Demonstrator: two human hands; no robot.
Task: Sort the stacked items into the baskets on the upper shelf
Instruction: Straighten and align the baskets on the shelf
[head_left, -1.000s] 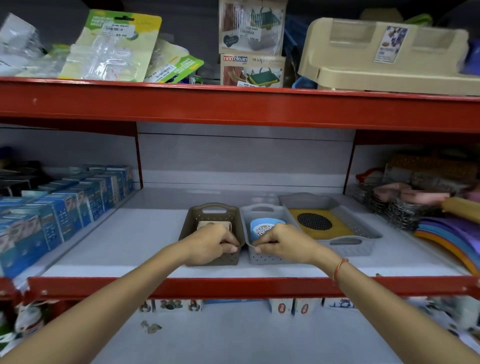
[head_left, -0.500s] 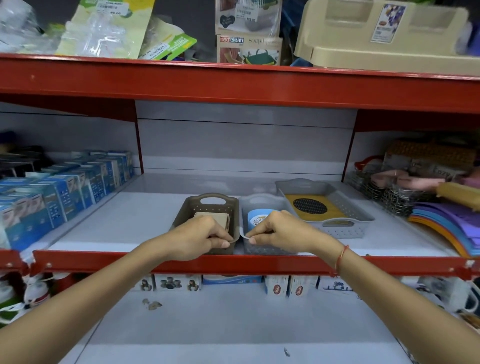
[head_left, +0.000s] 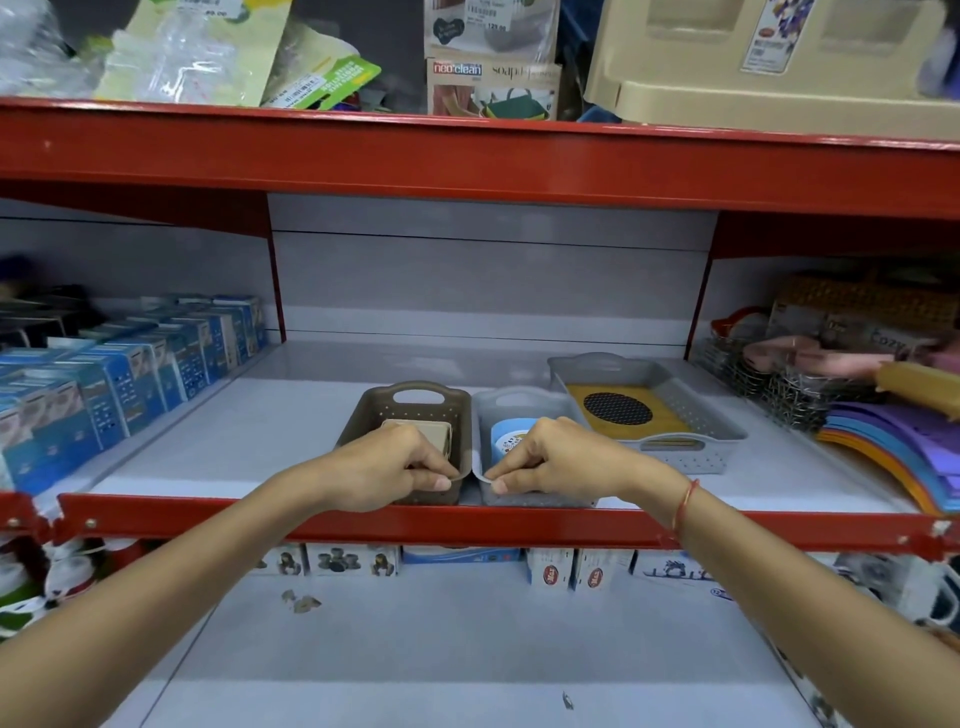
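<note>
Nearest the camera, two bare forearms reach up and forward over a pale lower shelf (head_left: 467, 649), the right one wearing a thin red thread bracelet (head_left: 684, 506) at the wrist. Just past the red front lip of the shelf (head_left: 208, 512) above, the left hand (head_left: 387, 467) curls its fingers over the near rim of a brown basket (head_left: 371, 410), thumb pressed against the outside of the rim, so the fingers are clamped on that edge. Beside it, the right hand (head_left: 558, 457) grips the near rim of a small grey basket (head_left: 485, 410) in the same way, thumb and fingertips pinched on the rim's corner. The two baskets stand side by side, touching or nearly so, at the front edge of the white shelf surface (head_left: 249, 441). Inside the brown basket lies a beige block (head_left: 436, 434), partly hidden by the left hand; inside the small grey basket sits a blue round item (head_left: 506, 436) with a printed label, partly hidden by the right hand. Further back and to the right, a larger grey basket (head_left: 691, 405) holds a yellow flat item (head_left: 660, 410) with a dark round mesh patch on top. Along the left side of the shelf stand rows of blue boxes (head_left: 119, 379); on the right lie wire racks (head_left: 779, 384) and a fan of coloured mats (head_left: 898, 447). On the shelf above sit packaged goods and a beige plastic rack (head_left: 753, 73).
</note>
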